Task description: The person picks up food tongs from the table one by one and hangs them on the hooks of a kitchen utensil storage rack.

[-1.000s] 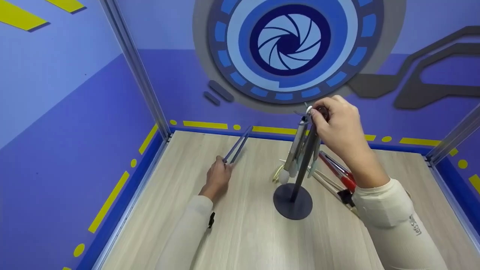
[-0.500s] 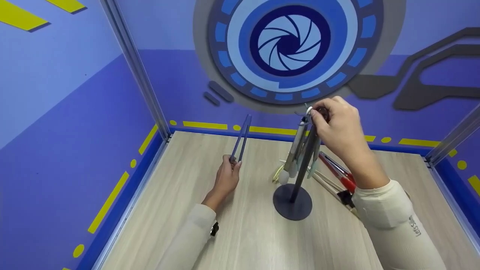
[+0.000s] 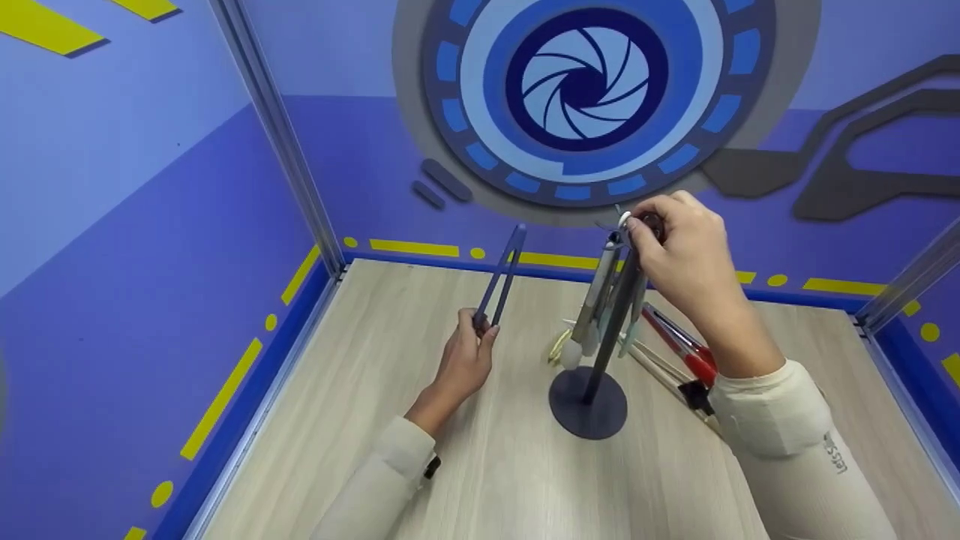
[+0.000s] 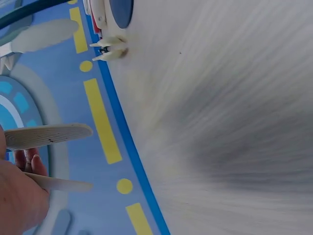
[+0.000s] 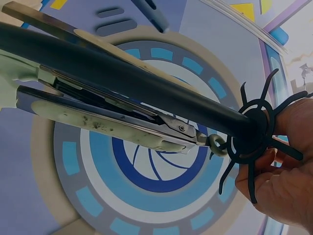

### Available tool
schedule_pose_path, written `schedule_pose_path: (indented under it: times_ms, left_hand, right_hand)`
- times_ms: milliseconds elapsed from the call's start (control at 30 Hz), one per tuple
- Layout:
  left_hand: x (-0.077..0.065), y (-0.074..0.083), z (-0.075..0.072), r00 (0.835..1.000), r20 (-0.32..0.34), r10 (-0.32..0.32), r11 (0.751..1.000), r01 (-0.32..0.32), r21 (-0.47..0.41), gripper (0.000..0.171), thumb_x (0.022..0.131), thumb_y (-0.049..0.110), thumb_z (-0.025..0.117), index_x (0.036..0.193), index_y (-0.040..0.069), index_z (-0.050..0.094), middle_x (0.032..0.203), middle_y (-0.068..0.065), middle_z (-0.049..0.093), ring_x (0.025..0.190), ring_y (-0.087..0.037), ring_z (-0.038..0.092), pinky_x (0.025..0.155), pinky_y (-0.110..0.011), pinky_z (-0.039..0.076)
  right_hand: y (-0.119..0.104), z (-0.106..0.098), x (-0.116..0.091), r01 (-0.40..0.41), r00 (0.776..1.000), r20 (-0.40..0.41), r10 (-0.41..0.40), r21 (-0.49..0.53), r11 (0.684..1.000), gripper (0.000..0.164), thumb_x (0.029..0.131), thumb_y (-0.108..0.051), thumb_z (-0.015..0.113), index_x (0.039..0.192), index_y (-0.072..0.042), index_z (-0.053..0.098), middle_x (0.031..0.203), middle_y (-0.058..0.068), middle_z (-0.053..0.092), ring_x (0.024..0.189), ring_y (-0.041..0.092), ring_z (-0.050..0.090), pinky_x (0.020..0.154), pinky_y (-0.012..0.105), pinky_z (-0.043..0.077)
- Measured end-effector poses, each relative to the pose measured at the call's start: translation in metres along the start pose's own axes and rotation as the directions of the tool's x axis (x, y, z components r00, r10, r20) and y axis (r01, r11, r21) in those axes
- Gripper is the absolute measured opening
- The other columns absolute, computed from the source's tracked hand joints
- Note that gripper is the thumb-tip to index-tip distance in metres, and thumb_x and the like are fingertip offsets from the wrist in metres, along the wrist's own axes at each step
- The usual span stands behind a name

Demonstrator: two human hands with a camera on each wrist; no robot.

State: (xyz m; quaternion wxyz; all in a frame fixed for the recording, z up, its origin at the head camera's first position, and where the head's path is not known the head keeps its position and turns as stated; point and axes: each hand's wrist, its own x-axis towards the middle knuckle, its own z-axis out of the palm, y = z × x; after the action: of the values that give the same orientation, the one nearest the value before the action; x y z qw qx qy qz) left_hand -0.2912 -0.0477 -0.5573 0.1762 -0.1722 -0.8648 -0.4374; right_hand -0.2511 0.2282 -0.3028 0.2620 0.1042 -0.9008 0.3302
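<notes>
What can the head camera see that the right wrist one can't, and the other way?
Only head: the left hand's grip, the stand's round base, a red-and-silver utensil.

Only right wrist: a rivet on the hanging tongs, plus some hooks hidden from the head camera.

Both: the right hand's grip, the pole, those hanging tongs, the blue-grey tongs.

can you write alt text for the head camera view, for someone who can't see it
A person's right hand grips the top of a dark stand with hanging utensils, while their left hand holds a pair of tongs. Right of the stand, a red-and-silver utensil lies on the wood-grain table.
</notes>
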Motion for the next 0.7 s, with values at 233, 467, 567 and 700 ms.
schedule_pose_path:
  times_ms: [233,467,567,700]
  left_hand:
    - [0.000,0.017,-0.002,0.999,0.032,-0.009,0.988,0.013,-0.155,0.021,0.113,0.022,0.054,0.121,0.005,0.044,0.101,-0.006,0.058,0.091,-0.013,0.057,0.076,-0.024,0.044]
    - [0.001,0.031,-0.005,0.998,0.053,0.018,0.981,-0.007,-0.194,0.019,0.113,0.023,0.053,0.120,0.007,0.044,0.098,-0.004,0.057,0.087,-0.009,0.054,0.072,-0.022,0.043]
    - [0.001,0.036,-0.007,0.998,0.057,0.029,0.980,-0.018,-0.196,0.020,0.114,0.025,0.052,0.120,0.007,0.044,0.098,-0.003,0.056,0.086,-0.009,0.052,0.072,-0.022,0.043]
    - [0.003,0.043,-0.008,0.998,0.033,0.054,0.978,-0.046,-0.204,0.018,0.113,0.023,0.053,0.120,0.008,0.044,0.097,-0.003,0.056,0.086,-0.010,0.052,0.072,-0.023,0.043]
  right_hand:
    - [0.000,0.000,0.000,-0.010,1.000,0.001,0.010,-0.003,1.000,0.021,0.106,-0.016,0.065,0.110,0.000,0.077,0.100,0.016,0.064,0.086,0.026,0.054,0.068,0.019,0.036]
    - [0.000,0.000,-0.001,-0.010,1.000,0.000,0.010,0.002,1.000,0.021,0.106,-0.016,0.065,0.109,0.000,0.077,0.101,0.016,0.065,0.086,0.025,0.054,0.067,0.016,0.035]
    - [0.000,0.000,-0.001,-0.008,1.000,-0.001,0.008,0.004,1.000,0.020,0.105,-0.016,0.066,0.109,0.000,0.077,0.102,0.016,0.066,0.086,0.026,0.055,0.068,0.019,0.037]
    - [0.000,0.000,-0.001,-0.001,1.000,-0.006,0.001,0.005,1.000,0.020,0.105,-0.015,0.066,0.109,0.000,0.078,0.101,0.016,0.066,0.085,0.026,0.055,0.070,0.024,0.038]
